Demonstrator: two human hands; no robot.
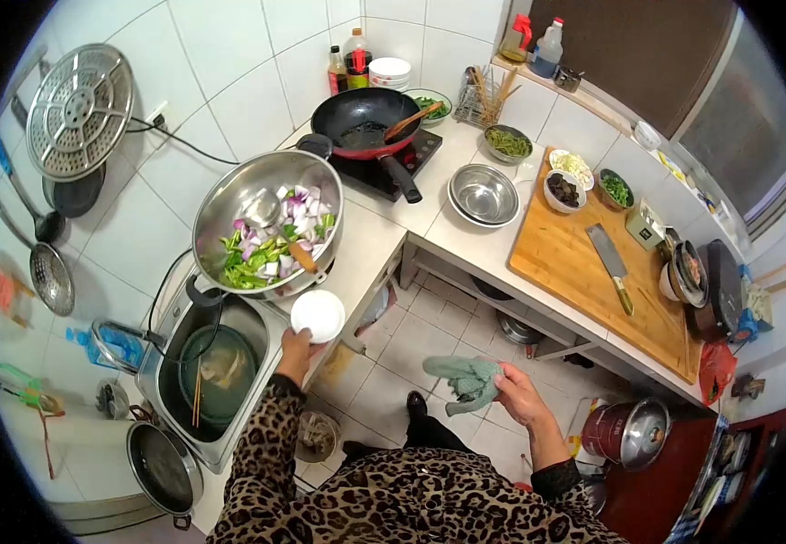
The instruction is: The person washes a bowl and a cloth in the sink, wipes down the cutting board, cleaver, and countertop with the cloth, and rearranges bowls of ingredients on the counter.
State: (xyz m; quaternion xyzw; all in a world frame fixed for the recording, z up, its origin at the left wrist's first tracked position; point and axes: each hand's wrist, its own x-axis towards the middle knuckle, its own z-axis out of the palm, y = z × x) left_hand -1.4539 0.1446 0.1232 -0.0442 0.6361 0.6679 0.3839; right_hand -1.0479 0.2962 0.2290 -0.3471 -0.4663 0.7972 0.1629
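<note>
My left hand (297, 352) grips the rim of a small white bowl (318, 315) at the counter edge, right of the sink. In my right hand (521, 396) a grey-green cloth (465, 381) is pinched and hangs over the floor. Just beyond the bowl stands a large steel pot (207, 222) holding chopped purple onion and green pepper (249, 266). A ladle with a wooden handle (302, 257) rests in it.
The sink (270, 331) holds a basin with chopsticks. Behind the pot, a black wok (347, 136) with a wooden spatula sits on a cooktop. A cleaver (607, 251) lies on the cutting board (547, 245), near food bowls. Steel bowls (483, 193) stand on the counter.
</note>
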